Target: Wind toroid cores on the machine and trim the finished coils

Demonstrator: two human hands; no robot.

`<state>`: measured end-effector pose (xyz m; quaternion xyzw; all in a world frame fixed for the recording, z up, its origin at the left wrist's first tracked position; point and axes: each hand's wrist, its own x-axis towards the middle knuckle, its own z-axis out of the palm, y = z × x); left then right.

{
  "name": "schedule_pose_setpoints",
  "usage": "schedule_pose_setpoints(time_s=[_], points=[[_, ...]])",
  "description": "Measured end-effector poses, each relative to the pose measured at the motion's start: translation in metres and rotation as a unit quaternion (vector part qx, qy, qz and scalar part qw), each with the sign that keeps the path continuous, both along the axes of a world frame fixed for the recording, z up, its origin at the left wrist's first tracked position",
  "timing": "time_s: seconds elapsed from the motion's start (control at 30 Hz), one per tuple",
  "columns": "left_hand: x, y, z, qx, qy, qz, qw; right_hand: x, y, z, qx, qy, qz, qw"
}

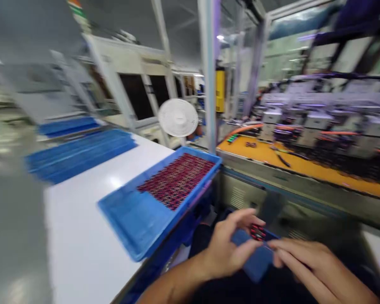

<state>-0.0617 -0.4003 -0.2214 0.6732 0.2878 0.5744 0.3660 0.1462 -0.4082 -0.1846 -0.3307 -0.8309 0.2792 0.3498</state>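
Observation:
My left hand (226, 245) is closed on a small round black-and-red part (257, 232), gripped between thumb and fingers. Its finer detail is blurred. Just to the right, my right hand (304, 257) has thumb and forefinger pinched together close to the part's lower edge. Whether something thin sits in that pinch is too blurred to make out. Below both hands a dark blue surface (256, 261) shows in front of my lap. To the left, a blue tray (126, 215) holds many small red-and-dark pieces (183, 179) packed in rows, covering its far part.
The tray lies on a white table (79, 219), with stacked blue trays (82, 152) at its far left. A white round fan (178, 117) stands beyond. On the right, a machine frame (209, 76) encloses an orange deck (256, 152) with fixtures and cables.

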Motion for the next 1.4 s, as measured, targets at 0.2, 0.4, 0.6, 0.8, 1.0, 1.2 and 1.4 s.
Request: schedule_pose_setpoints(time_s=[0.2, 0.4, 0.6, 0.8, 1.0, 1.2, 1.4], points=[[-0.003, 0.012, -0.009, 0.019, -0.002, 0.006, 1.0, -0.004, 0.0, 0.015, -0.111, -0.071, -0.026, 0.991], [-0.001, 0.015, -0.008, -0.052, -0.051, -0.008, 0.997, -0.006, -0.017, 0.001, 0.067, -0.076, 0.08, 0.992], [-0.004, 0.01, -0.01, -0.034, -0.068, -0.007, 0.997, 0.0, -0.008, -0.004, -0.133, 0.012, 0.088, 0.987], [0.002, -0.002, -0.021, 0.004, -0.014, -0.041, 0.999, -0.015, 0.005, -0.02, -0.27, 0.236, -0.066, 0.931], [0.01, -0.002, -0.021, -0.03, -0.061, -0.019, 0.997, -0.036, -0.01, -0.039, -0.295, 0.335, -0.083, 0.891], [0.006, 0.001, -0.024, -0.043, -0.064, -0.071, 0.994, -0.016, -0.02, -0.043, -0.313, 0.324, -0.088, 0.888], [0.009, -0.002, -0.029, -0.003, -0.018, -0.138, 0.99, -0.011, -0.014, -0.029, -0.312, 0.267, -0.103, 0.906]])
